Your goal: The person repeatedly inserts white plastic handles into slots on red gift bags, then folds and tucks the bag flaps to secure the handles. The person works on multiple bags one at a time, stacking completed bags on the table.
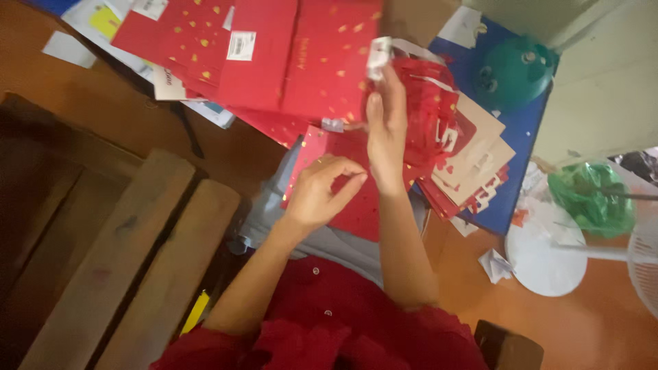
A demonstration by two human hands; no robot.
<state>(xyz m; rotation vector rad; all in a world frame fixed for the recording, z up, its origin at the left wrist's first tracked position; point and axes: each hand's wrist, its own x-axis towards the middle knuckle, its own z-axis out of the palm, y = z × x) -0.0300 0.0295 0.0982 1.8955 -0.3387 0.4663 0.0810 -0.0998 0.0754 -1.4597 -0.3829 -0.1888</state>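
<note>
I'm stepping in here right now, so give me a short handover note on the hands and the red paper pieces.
Left hand: fingers pinched together over a red sheet on the lap.
Right hand: raised, gripping a white tab on a bundle of red cut-paper pieces.
Red bags with gold dots lie fanned out above; tan cards are stacked on the right.
Done and left: cannot tell from this view.

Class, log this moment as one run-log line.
left hand: pinching edge of red card | right hand: raised, holding white tab of red paper bundle | nearby: red bags
</note>
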